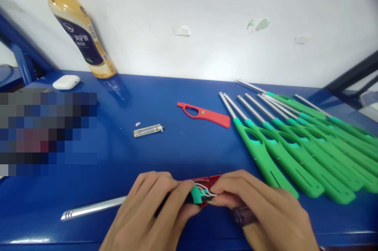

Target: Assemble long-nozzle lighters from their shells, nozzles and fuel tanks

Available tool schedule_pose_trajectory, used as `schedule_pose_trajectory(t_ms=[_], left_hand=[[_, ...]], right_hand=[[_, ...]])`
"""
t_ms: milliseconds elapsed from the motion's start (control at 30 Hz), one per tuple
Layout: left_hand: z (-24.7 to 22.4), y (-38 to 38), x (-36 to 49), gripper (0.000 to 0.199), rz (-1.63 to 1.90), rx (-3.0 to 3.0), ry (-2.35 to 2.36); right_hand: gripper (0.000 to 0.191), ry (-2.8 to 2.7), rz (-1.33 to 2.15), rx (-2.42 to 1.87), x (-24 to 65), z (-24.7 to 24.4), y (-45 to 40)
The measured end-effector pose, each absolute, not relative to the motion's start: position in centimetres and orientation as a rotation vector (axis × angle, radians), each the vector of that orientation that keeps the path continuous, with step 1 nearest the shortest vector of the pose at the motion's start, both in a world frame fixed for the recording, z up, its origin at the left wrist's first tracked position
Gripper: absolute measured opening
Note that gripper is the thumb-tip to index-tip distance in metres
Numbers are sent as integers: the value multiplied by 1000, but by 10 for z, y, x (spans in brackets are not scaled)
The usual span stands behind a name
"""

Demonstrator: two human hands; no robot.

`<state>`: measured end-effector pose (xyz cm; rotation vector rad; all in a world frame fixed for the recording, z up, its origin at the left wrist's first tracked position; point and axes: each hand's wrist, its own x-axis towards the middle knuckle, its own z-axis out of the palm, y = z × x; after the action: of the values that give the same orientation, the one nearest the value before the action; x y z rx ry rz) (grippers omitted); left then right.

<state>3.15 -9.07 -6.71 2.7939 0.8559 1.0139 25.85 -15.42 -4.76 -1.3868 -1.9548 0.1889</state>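
Low in the view, my left hand (156, 207) is closed round a red lighter body (211, 180) that holds a teal part (196, 194) and thin white wires (203, 188). A silver tube (94, 206) sticks out to the left from under this hand. My right hand (256, 203) pinches at the body's right part, by the wire ends; its fingertips partly hide what they grip. A dark translucent piece (244, 216) shows below the right fingers. Beyond the hands lie a red shell half (206, 116) and a clear fuel tank (148, 130).
Several green lighters (277, 164) with silver tubes lie fanned at the right. A yellow bottle (81, 34) and a white case (66, 82) stand at the back left of the blue table (132, 101). A white wall is behind; a pixelated area covers the left.
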Motion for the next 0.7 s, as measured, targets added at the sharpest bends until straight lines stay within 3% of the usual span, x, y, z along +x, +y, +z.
schedule_pose_trajectory(t_ms=[267,467,700], left_hand=[[-68,-93,30,19,1017,2798,863],[-71,-93,27,20,1013,2818,856],[-66,-90,29,20,947,2804,805]], right_hand=[[28,-1927,259,-1356,258,-50,-155],[32,-1934,362,-1312,264,-50,-157],[34,-2062,200,-1441,270,-57,-163]])
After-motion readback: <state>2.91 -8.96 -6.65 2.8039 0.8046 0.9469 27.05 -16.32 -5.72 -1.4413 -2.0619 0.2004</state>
